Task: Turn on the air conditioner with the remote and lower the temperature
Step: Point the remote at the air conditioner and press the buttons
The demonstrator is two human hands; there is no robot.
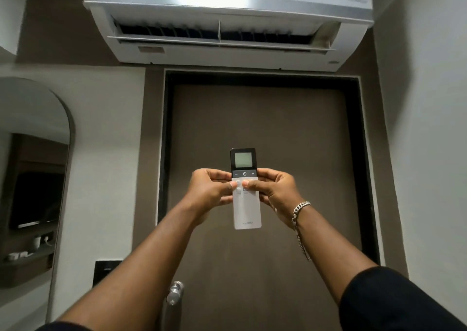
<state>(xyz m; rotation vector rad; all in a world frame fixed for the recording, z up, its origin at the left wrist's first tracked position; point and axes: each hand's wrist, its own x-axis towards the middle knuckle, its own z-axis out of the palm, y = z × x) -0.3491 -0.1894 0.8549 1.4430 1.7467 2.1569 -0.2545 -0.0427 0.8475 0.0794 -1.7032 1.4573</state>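
Remote (246,204): upright, raised before the door (265,133).
Left hand (209,191): fingers clasp the remote's left edge.
Right hand (274,191): fingers clasp its right edge.
Air conditioner (227,17): flap open.

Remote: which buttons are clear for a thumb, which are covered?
Clear: the minus, power and plus row between the screen and the thumbs. Covered: the buttons below, under both thumbs of the left hand and right hand. Remote bottom is bare.

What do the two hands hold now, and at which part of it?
Both hands hold the remote at its middle: left hand on its left edge, right hand on its right edge, thumbs on the white button area below the power button.
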